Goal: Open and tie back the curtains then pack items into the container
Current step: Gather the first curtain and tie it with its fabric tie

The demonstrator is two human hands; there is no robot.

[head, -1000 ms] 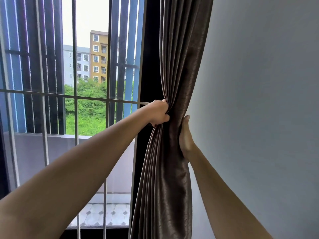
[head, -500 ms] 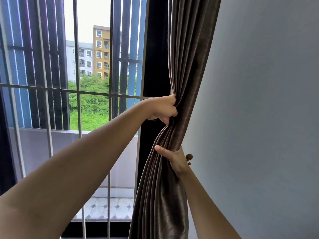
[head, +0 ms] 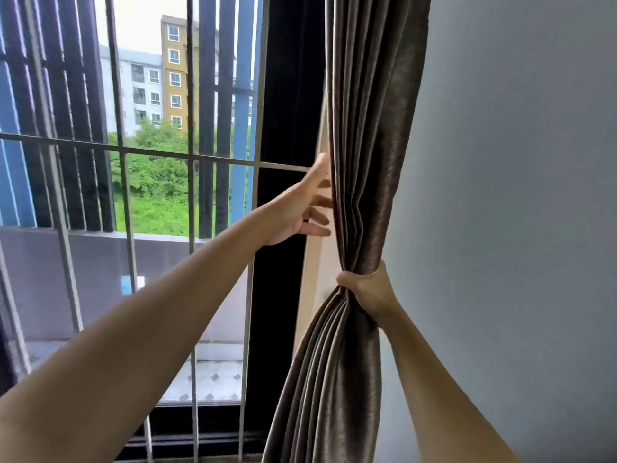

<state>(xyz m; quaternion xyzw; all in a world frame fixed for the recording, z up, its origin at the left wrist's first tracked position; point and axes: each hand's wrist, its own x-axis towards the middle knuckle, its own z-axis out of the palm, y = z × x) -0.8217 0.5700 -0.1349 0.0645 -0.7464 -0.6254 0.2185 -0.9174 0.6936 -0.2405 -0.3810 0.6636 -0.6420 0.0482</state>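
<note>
A dark brown pleated curtain (head: 367, 135) hangs gathered at the right side of the window, against the wall. My right hand (head: 369, 292) is closed around the bunched folds at mid height, pinching them into a waist. My left hand (head: 300, 208) is higher up at the curtain's left edge, fingers spread, fingertips touching or just short of the fabric and holding nothing. No tie-back and no container are visible.
A metal window grille (head: 190, 155) covers the glass on the left, with a dark window frame (head: 283, 128) beside the curtain. A plain grey wall (head: 517, 195) fills the right. A tiled balcony floor (head: 217, 375) lies outside.
My left hand has let go of the curtain and opened its fingers. My right hand has tightened its grip around the gathered folds and pulled them right toward the wall.
</note>
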